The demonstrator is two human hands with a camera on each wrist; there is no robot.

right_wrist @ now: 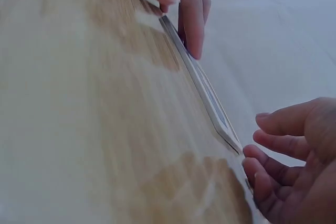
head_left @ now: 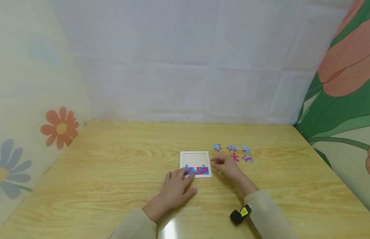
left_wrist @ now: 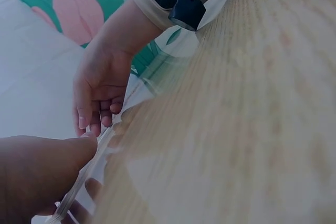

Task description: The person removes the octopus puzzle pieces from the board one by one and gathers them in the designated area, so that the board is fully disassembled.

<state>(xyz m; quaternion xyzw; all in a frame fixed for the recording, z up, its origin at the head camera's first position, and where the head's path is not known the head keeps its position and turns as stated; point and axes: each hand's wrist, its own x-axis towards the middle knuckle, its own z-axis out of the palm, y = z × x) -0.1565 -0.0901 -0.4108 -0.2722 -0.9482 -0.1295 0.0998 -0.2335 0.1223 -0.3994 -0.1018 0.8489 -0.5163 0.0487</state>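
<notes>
A white square puzzle frame (head_left: 195,152) lies on the table, with blue, pink and purple jigsaw pieces (head_left: 199,170) joined along its near side. My left hand (head_left: 174,192) rests at the frame's near-left corner, its spread fingertips touching the pieces there. Just off the frame's right edge is my right hand (head_left: 228,167). In the right wrist view the right hand's fingers (right_wrist: 286,169) are loosely bent, with a gap between thumb and forefinger and nothing seen between them. The tray's thin edge (right_wrist: 197,85) shows there, with left-hand fingers (right_wrist: 193,30) over its far end.
Several loose jigsaw pieces (head_left: 245,149) lie right of the frame, beyond the right hand. A black device with a yellow label (head_left: 244,211) is strapped to the right wrist. The wooden table (head_left: 113,159) meets a white cloth backdrop (head_left: 173,83) at its far edge.
</notes>
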